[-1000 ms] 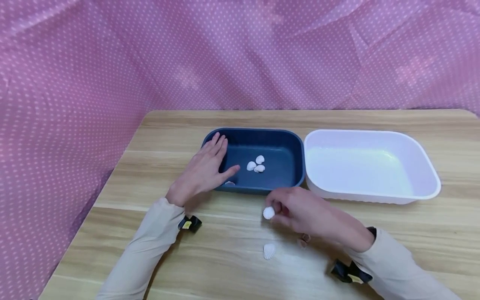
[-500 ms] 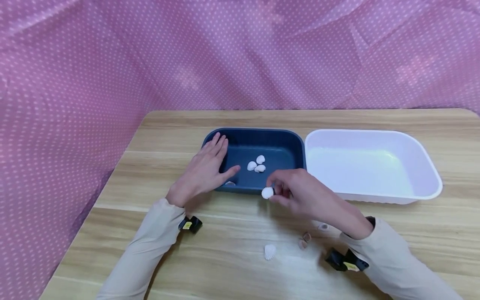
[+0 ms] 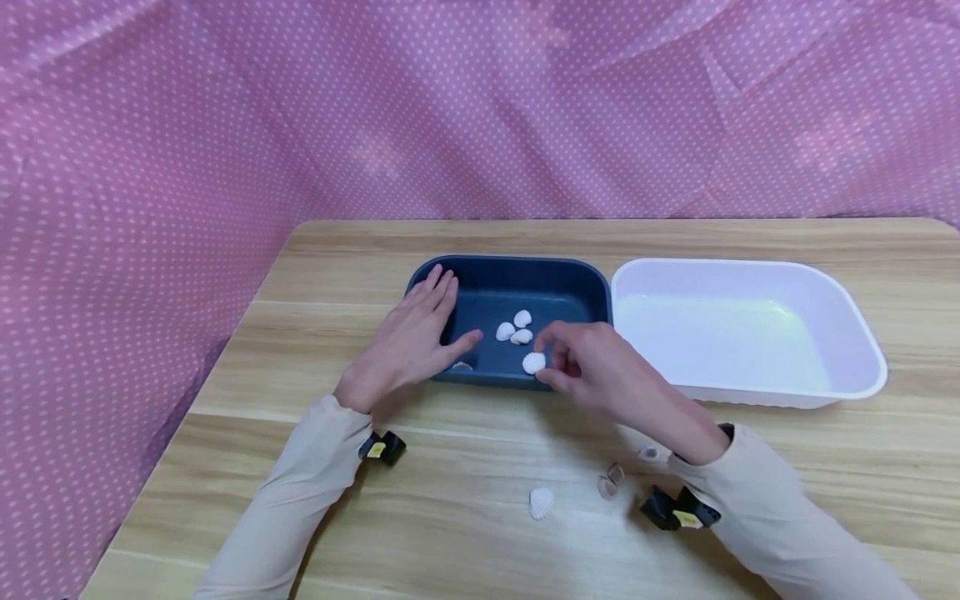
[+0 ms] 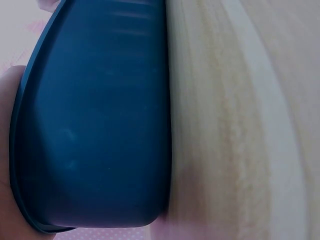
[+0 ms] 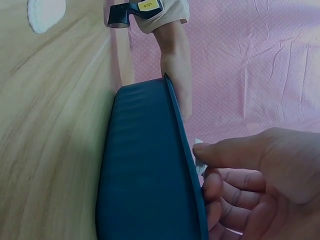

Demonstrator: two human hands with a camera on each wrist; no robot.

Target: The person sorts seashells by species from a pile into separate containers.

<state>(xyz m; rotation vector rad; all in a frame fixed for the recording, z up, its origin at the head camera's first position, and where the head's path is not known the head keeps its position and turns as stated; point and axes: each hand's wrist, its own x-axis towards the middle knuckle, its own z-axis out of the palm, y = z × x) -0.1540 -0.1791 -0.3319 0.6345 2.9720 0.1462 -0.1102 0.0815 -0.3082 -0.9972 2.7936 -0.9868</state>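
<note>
A white ribbed seashell [image 3: 534, 362] is pinched between the thumb and fingers of my right hand [image 3: 600, 367], over the front rim of the dark blue tray [image 3: 555, 287]. In the right wrist view, the seashell [image 5: 199, 157] shows at the thumb tip, right beside the tray's rim. My left hand [image 3: 412, 333] lies over the tray's left end, fingers straight and thumb spread. Several white shells [image 3: 506, 332] sit on the tray's floor, and a pinkish shell [image 3: 462, 367] lies partly hidden near my left thumb.
To the right, a white plastic tray [image 3: 750, 392] stands against the blue one. On the wooden table in front are a white fan-shaped shell [image 3: 541, 503], small brownish shells [image 3: 609, 482] and another pale shell [image 3: 652, 453] by my right wrist. A pink dotted cloth [image 3: 480, 108] hangs behind.
My right hand has carried the pinched seashell up and forward from the table to the blue tray's front rim. My left hand has stayed in place.
</note>
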